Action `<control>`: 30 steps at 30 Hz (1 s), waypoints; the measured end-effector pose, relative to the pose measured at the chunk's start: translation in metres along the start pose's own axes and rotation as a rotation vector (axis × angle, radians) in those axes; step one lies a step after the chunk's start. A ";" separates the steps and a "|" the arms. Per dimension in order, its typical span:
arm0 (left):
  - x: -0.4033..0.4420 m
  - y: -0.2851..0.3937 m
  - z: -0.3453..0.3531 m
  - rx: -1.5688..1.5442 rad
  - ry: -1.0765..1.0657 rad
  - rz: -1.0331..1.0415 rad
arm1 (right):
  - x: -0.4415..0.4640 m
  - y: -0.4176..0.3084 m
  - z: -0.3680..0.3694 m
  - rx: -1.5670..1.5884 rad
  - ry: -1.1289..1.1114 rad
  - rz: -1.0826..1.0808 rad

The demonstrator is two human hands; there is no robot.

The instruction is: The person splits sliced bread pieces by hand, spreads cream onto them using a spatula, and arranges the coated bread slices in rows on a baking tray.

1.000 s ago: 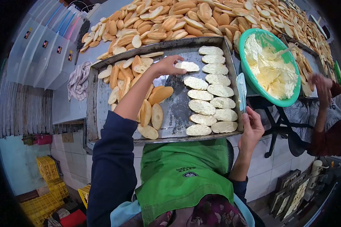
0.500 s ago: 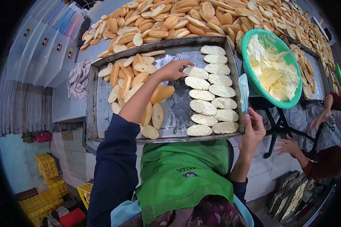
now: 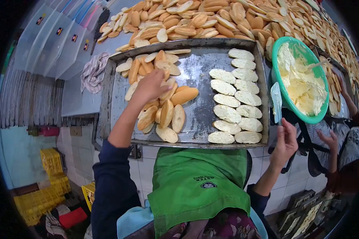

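Observation:
My left hand is over the pile of plain bread slices in the left part of a metal tray. Its fingers are bent at the slices, and their tips are partly hidden. In my right hand is a spatula with cream on its blade, held upright by the tray's right edge. Cream-covered slices lie in two columns on the tray's right side. Beside the spatula stands a green bowl of pale cream.
A large heap of bread covers the table behind the tray. A cloth and clear plastic boxes are at the left. At the right, a co-worker's hand shows near another tray with bread.
My left hand has let go of the cream-covered slice at the top of the left column and moved left to the plain slices. The view has shifted a little. The co-worker's hands have moved.

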State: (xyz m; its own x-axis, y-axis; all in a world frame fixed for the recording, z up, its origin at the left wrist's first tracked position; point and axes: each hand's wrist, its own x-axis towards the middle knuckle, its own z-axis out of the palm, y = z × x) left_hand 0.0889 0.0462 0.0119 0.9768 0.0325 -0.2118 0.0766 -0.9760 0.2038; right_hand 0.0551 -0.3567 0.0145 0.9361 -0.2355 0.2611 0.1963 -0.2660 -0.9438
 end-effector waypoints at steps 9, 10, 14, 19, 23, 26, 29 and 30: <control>-0.058 0.000 0.002 -0.014 0.254 -0.040 | 0.114 -0.053 -0.067 -1.221 -0.062 -0.357; -0.061 0.002 0.001 -0.088 0.274 -0.105 | 0.127 -0.049 -0.064 -1.336 -0.117 -0.328; -0.069 0.005 -0.001 -0.689 0.479 -0.252 | 0.160 -0.028 -0.040 -1.523 -0.256 -0.303; -0.087 0.014 -0.009 -1.527 0.213 -0.256 | 0.169 -0.022 -0.015 -1.617 -0.685 -0.343; -0.097 0.044 -0.015 -1.997 -0.095 -0.044 | 0.205 -0.040 -0.041 -1.118 -0.950 0.094; -0.098 0.051 -0.011 -2.004 -0.173 0.005 | 0.217 -0.044 -0.073 -0.894 -0.895 0.235; -0.097 0.060 -0.007 -2.009 -0.195 0.008 | 0.220 -0.038 -0.107 -0.662 -0.853 0.360; -0.095 0.064 -0.006 -2.008 -0.179 0.043 | 0.217 -0.036 -0.114 -0.498 -0.822 0.427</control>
State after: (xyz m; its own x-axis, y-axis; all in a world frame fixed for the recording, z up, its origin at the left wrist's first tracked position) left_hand 0.0018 -0.0184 0.0508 0.9663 -0.1206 -0.2272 0.2529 0.6076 0.7529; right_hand 0.2179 -0.5048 0.1285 0.8455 0.2572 -0.4680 -0.1641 -0.7087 -0.6861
